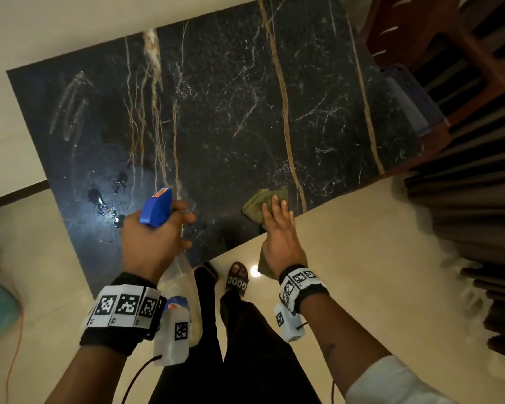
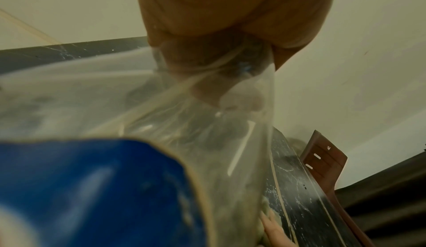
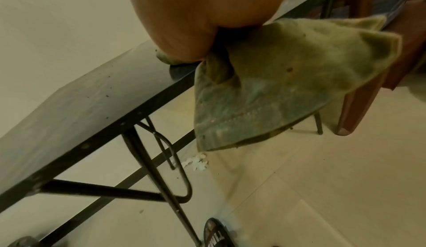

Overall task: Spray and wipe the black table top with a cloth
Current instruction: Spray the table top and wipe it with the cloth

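Observation:
The black marble table top (image 1: 222,112) with gold veins fills the head view. Water droplets (image 1: 108,205) glisten on its near left part, and dried smears (image 1: 70,103) mark the far left. My left hand (image 1: 155,237) grips the neck of a clear spray bottle (image 1: 156,208) with a blue trigger head, held above the near edge. The bottle (image 2: 207,132) shows a blue label in the left wrist view. My right hand (image 1: 277,225) presses flat on an olive-green cloth (image 1: 257,204) at the near edge. Part of the cloth (image 3: 288,79) hangs over that edge.
A brown wooden chair (image 1: 420,33) and a blue plastic item (image 1: 411,100) stand at the table's far right. Dark slatted furniture (image 1: 478,199) lines the right side. My sandalled foot (image 1: 238,279) is under the near edge. Folding metal legs (image 3: 161,160) support the table.

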`<state>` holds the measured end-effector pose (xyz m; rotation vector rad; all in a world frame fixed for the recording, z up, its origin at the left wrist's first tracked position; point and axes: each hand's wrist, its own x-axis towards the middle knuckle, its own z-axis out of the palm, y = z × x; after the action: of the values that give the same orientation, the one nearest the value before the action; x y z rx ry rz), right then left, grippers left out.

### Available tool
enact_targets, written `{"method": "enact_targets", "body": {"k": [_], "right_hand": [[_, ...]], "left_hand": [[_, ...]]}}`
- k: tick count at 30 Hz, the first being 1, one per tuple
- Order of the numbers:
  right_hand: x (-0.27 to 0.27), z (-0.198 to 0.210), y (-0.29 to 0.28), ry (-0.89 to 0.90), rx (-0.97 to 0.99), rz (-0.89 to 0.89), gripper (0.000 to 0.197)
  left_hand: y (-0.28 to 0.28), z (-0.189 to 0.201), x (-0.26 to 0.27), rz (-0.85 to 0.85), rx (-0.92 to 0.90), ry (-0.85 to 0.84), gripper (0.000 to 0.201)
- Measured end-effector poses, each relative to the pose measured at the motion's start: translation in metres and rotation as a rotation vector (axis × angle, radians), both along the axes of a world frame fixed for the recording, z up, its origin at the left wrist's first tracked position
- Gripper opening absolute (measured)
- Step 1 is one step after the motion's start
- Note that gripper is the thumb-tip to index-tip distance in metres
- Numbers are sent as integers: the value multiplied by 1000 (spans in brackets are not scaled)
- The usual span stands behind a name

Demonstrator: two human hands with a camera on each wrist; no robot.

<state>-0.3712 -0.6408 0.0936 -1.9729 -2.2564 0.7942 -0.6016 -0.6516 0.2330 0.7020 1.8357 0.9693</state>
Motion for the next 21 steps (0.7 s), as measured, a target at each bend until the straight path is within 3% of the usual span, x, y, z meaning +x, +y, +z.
{"method": "enact_targets", "body": {"k": [3,8,16,21], "right_hand": [[-12,4,-8,41,-57,155,89],[12,-2,1,83,-53,303,89],[-5,8,-7,74,-123,287,87],[-1,3,-10,3,-56,364,90]], "left_hand": [[4,2,3,4,4,-13,16],[9,2,8,-3,12,-34,19],[14,0,5,1,8,-41,18],[15,1,3,6,-4,-34,16]]}}
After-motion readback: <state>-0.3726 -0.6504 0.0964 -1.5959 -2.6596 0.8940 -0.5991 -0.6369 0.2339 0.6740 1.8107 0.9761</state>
